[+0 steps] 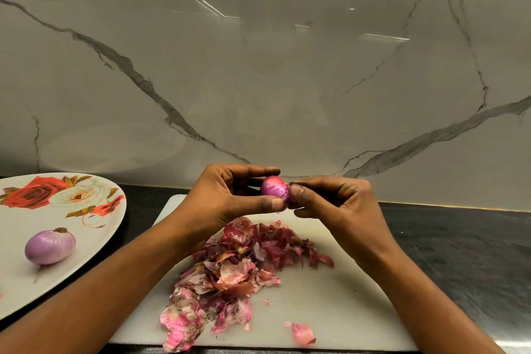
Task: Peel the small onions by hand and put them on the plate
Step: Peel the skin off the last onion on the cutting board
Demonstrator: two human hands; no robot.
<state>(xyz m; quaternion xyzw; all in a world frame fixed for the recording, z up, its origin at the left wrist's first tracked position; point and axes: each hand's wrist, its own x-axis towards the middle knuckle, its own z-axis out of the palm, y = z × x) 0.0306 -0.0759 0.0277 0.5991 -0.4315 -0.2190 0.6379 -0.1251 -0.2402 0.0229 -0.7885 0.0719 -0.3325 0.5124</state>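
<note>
Countertop board (pixel 330 296): left fingers (pixel 258 172) and right fingers (pixel 319 181) grip one onion (pixel 273 189); one peeled onion (pixel 50 247) on plate (pixel 94 227).

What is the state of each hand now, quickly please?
Left hand: holds the small round pink-purple onion between thumb and fingers.
Right hand: pinches that onion at its other end.

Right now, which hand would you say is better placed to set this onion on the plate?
The left hand: it grips the onion and the floral plate lies on its side; the right hand only pinches skin.
</note>
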